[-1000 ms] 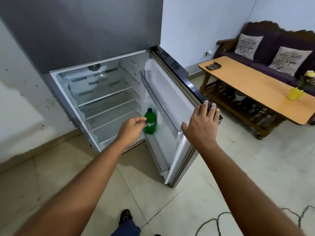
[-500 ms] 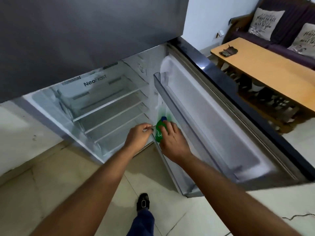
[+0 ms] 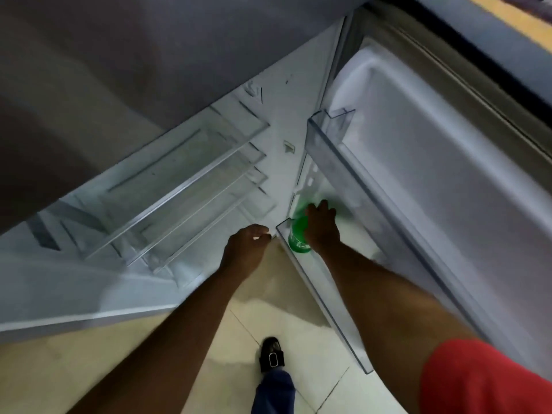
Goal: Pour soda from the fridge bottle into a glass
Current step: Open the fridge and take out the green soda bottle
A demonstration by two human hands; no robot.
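right hand on the green soda bottle in the lower door bin of the open fridge.

bottle stands upright at the hinge end of that bin, behind its clear front wall; right fingers curl over its top and upper side, gripping it. left hand hangs just beside the bin's corner, at the front edge of the fridge cabinet, fingers loosely curled, nothing in them. glass shelves inside are bare. upper door bin above. red sleeve low right; black shoe on the tile floor. view is motion-blurred.
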